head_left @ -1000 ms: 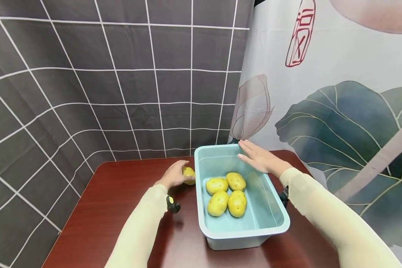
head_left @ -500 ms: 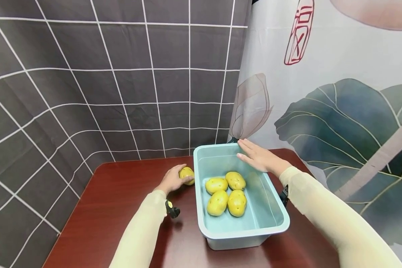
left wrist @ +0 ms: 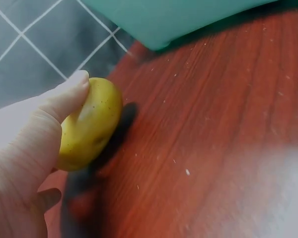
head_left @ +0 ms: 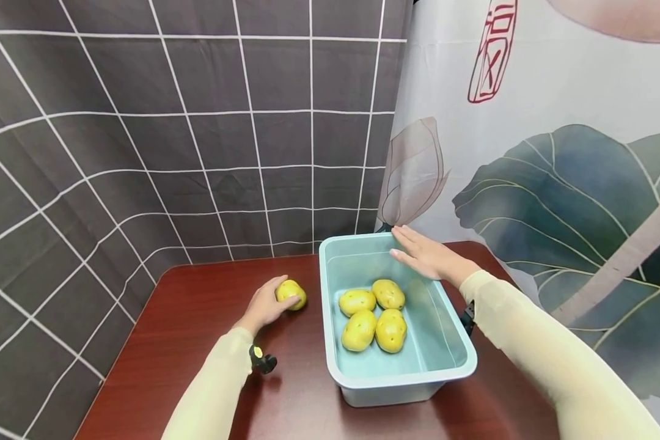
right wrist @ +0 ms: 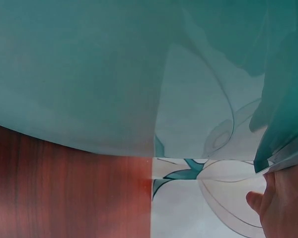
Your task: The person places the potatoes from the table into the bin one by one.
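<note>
My left hand (head_left: 266, 304) holds a yellow potato (head_left: 292, 294) to the left of a light blue plastic tub (head_left: 334, 366). In the left wrist view the thumb lies along one side of the potato (left wrist: 92, 124); the other fingers are mostly hidden. Whether the potato touches the table cannot be told. Several more potatoes (head_left: 359, 330) lie together on the tub's floor. With its fingers straight, my right hand (head_left: 426, 253) rests on the tub's far right rim. The right wrist view shows part of that hand (right wrist: 285, 203) against the tub's edge.
The tub stands on a reddish-brown wooden table (head_left: 209, 293). Behind the table hangs a dark grey cloth with a white grid (head_left: 225, 140). A white cloth with printed leaves (head_left: 555, 201) hangs on the right.
My left hand has moved left, away from the tub's side, carrying the potato with it. The right hand, the tub and the potatoes inside stay in place.
</note>
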Action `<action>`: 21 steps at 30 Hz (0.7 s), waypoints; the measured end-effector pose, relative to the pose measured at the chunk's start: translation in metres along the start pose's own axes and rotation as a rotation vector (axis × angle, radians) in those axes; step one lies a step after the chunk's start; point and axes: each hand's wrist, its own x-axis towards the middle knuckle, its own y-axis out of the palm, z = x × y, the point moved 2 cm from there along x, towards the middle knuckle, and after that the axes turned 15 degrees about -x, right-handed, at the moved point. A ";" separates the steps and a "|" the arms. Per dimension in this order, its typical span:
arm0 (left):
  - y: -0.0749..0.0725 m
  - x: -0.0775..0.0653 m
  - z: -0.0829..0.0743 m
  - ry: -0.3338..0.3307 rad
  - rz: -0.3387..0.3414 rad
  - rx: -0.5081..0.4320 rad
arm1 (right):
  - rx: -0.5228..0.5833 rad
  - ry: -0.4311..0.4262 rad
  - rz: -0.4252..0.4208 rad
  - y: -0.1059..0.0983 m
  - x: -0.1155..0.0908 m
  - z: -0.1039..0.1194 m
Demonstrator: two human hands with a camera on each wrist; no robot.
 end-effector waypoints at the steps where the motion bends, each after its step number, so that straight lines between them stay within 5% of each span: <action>1: -0.002 -0.004 0.000 -0.001 -0.007 -0.005 | -0.001 0.002 0.002 0.000 0.000 0.000; 21: -0.004 -0.069 -0.003 -0.003 -0.197 0.118 | 0.006 0.009 0.017 -0.002 0.001 -0.001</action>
